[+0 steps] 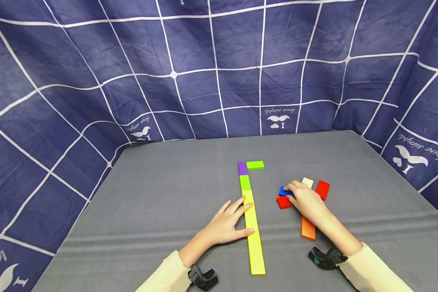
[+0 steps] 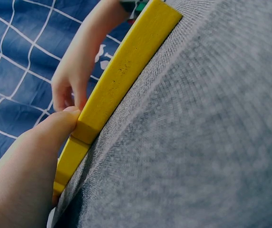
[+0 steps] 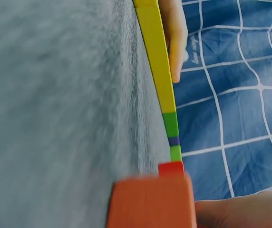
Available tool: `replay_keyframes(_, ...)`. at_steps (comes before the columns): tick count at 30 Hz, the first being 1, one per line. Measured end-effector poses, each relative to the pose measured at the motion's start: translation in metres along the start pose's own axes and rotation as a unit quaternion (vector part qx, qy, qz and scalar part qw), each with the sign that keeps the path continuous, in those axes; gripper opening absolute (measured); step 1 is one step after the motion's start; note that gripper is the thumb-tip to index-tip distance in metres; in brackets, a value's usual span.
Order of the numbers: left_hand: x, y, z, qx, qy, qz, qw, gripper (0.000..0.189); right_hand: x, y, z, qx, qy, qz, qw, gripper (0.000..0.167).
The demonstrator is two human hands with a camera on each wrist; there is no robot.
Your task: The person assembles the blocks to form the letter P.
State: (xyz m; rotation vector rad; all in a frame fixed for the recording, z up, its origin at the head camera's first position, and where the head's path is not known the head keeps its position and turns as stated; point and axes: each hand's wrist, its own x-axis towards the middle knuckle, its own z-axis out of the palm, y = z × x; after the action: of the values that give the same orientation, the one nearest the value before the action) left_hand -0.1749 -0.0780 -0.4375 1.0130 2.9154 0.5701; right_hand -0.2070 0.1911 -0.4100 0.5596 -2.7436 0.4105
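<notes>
A line of yellow blocks (image 1: 255,253) lies end to end on the grey cloth, continued at its far end by a green block (image 1: 245,182) and a purple block (image 1: 243,168). Another green block (image 1: 255,165) extends rightward from the purple one. My left hand (image 1: 224,225) rests against the line's left side, fingers spread, fingertips and thumb touching the yellow blocks. To the right, my right hand (image 1: 308,200) pinches a blue block (image 1: 285,192) between thumb and forefinger; the hand partly covers that block. A small red block (image 1: 283,202) lies just nearer than the blue one.
Around my right hand lie an orange block (image 1: 308,229), partly under the forearm, a cream block (image 1: 308,182) and a larger red block (image 1: 323,190). A blue checked cloth (image 1: 237,85) hangs behind and beside the grey surface (image 1: 160,194).
</notes>
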Motion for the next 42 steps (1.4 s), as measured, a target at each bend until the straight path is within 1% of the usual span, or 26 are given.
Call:
replay_keyframes(2, 0.000, 0.000, 0.000, -0.001, -0.002, -0.002, 1.0000, 0.067, 0.007, -0.003, 0.003, -0.006, 0.004, -0.010, 0.9999, 0.018)
replay_keyframes(6, 0.000, -0.001, 0.000, 0.001, -0.002, -0.003, 1.0000, 0.067, 0.022, -0.003, 0.008, -0.018, 0.001, -0.011, 0.9998, 0.018)
replay_keyframes(11, 0.000, 0.000, 0.000, 0.001, -0.002, -0.002, 1.0000, 0.066, 0.040, 0.004, 0.013, -0.014, 0.000, 0.004, 0.9999, 0.018)
replay_keyframes(16, 0.001, 0.000, 0.000, 0.000, -0.005, -0.003, 1.0000, 0.067, 0.058, 0.011, 0.018, -0.006, -0.001, 0.028, 0.9996, 0.018)
replay_keyframes(23, 0.000, 0.000, -0.001, -0.004, -0.008, -0.005, 1.0000, 0.067, 0.081, 0.016, 0.025, 0.008, -0.011, 0.050, 0.9987, 0.020)
replay_keyframes(30, 0.000, 0.000, 0.000, -0.002, -0.006, -0.004, 1.0000, 0.067, 0.092, 0.017, 0.031, 0.014, -0.018, 0.049, 0.9985, 0.022)
replay_keyframes(38, 0.000, 0.001, 0.001, 0.000, -0.009, -0.008, 0.9999, 0.067, 0.097, 0.017, 0.035, 0.023, -0.021, 0.051, 0.9982, 0.024)
replay_keyframes(42, 0.000, 0.001, 0.000, 0.000, -0.009, -0.008, 0.9999, 0.067, 0.096, 0.017, 0.034, 0.030, -0.042, 0.058, 0.9970, 0.028)
